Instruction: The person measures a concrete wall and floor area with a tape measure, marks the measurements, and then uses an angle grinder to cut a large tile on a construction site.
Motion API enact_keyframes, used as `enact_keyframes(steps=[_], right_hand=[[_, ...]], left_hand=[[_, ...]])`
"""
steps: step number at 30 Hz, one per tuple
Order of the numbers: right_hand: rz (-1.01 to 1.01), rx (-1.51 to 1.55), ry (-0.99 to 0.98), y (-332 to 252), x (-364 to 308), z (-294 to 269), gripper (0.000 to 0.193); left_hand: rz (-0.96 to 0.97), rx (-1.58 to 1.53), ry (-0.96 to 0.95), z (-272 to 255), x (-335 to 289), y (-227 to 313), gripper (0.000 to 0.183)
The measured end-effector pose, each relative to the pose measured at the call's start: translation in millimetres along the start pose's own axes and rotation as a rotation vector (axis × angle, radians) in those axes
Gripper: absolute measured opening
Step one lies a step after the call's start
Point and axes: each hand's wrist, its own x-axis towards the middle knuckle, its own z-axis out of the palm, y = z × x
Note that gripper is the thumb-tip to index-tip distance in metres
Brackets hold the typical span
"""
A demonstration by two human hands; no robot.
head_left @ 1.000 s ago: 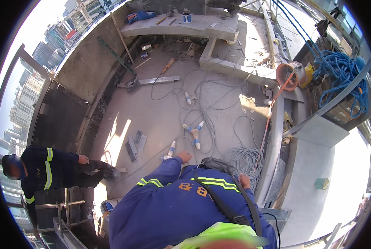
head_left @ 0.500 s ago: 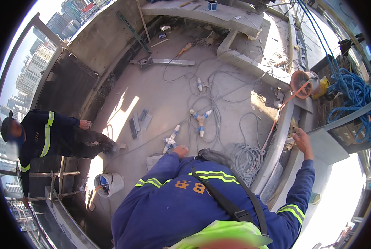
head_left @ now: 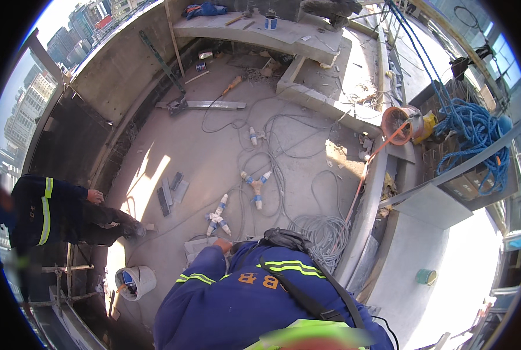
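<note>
White-and-blue connector (head_left: 217, 219) just ahead of the left hand (head_left: 222, 245)

It lies on the dusty grey floor (head_left: 196, 154), its long axis running from near-left to far-right. The longer limb points away from the person and slightly right; two short limbs splay back toward the body. The left hand is close by their near ends, partly hidden by its sleeve; I cannot tell whether its fingers are closed on anything. The right hand is out of sight, so its grip cannot be told.

Left of the left hand is a flat, angular grey slab (head_left: 193, 251). Farther out sits a Y-shaped splitter (head_left: 256, 185), stem toward the person, and beyond it a plug (head_left: 253, 136) lying lengthwise. Smooth grey cable (head_left: 321, 228) is coiled in round loops at right. Thin, straight-edged strips (head_left: 166, 197) and a round, pale bucket (head_left: 146, 282) lie to the left.
</note>
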Motion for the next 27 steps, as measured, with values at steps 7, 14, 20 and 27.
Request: enact_keyframes(steps=[7, 14, 20, 27], right_hand=[[-0.345, 0.859, 0.467, -161.8, 51.6, -196.9, 0.044], [-0.398, 0.712, 0.877, -120.7, -29.1, -291.6, 0.041], [0.128, 0.692, 0.287, 18.9, -31.9, -100.9, 0.028], [0.018, -0.011, -0.021, -2.5, -11.5, 26.7, 0.035]], left_hand=[[0.329, 0.296, 0.262, -114.7, 33.0, 169.9, 0.047], [0.688, 0.024, 0.288, -102.3, 32.6, 255.0, 0.048], [0.292, -0.237, 0.085, -27.1, 14.5, 149.0, 0.049], [0.277, 0.635, 0.036, -1.7, -6.3, -3.1, 0.042]])
